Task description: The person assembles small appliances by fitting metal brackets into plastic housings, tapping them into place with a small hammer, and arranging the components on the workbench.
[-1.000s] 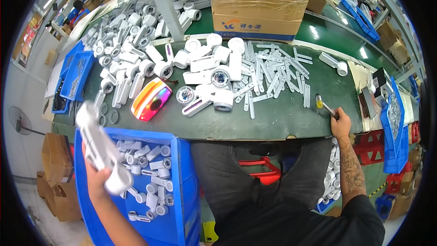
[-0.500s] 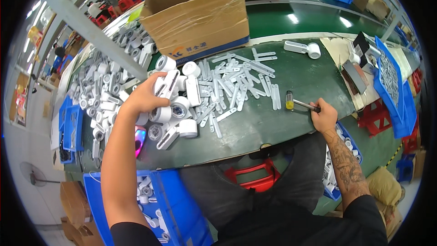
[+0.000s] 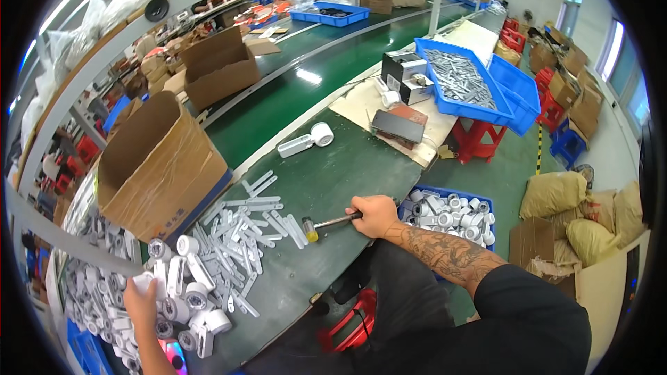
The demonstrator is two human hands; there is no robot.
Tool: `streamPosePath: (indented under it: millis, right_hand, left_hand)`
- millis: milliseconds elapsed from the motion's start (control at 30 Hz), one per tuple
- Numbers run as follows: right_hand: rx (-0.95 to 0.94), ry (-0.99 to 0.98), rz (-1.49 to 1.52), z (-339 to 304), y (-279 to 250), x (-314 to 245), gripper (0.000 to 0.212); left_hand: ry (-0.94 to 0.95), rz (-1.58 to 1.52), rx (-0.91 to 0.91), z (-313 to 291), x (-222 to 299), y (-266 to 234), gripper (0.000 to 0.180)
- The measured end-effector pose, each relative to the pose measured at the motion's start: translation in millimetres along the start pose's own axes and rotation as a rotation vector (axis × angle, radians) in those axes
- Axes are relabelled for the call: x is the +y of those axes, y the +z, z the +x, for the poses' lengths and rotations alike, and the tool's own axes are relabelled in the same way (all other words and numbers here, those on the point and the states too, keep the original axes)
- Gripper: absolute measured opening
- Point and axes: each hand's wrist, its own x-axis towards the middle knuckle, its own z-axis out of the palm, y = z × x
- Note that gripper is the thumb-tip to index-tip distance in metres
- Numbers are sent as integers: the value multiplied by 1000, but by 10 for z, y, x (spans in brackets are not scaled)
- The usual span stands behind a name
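My right hand [image 3: 375, 216] is closed round the handle of a small hammer [image 3: 338, 221]. Its head, with a yellow face, rests on or just over the green tabletop [image 3: 333, 173]. At the left, my left hand [image 3: 142, 303] has its fingers curled round a white round-headed part [image 3: 144, 282] that looks like a handheld fan body, at the edge of a heap of the same kind. The fingertips are partly hidden. Between my hands lies a loose pile of flat pale-grey strips [image 3: 240, 243]. One more white fan-like piece [image 3: 319, 135] lies apart, farther back.
A large open cardboard box [image 3: 163, 167] stands behind the pile. Farther right are a dark flat slab [image 3: 399, 126], a black-and-white box [image 3: 405, 76] and a blue tray [image 3: 462, 80] of small grey parts. Below the table's right end sits a blue crate [image 3: 490, 201] of white parts.
The view has swung to the right, so the table sits farther left. My right hand keeps its hold on the hammer; my left stays by the white heap.
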Motion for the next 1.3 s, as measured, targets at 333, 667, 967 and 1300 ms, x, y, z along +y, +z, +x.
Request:
streamPosePath:
  millis: [333, 667, 967, 1300]
  right_hand:
    - [-59, 52, 6, 109, -36, 1, 12]
    - [-87, 216, 0, 262, -53, -35, 27]
    - [-11, 102, -59, 97, 122, 64, 23]
    - [-87, 187, -197, 199, -59, 153, 23]
  left_hand:
    - [100, -273, 467, -498, 1169, -1027, 31]
    - [-256, -1274, -6, -1695, 2404, 805, 16]
    - [348, -273, 122, -1905, 2256, 1082, 28]
    - [791, -823, -329, -1077, 3163, -1176, 117]
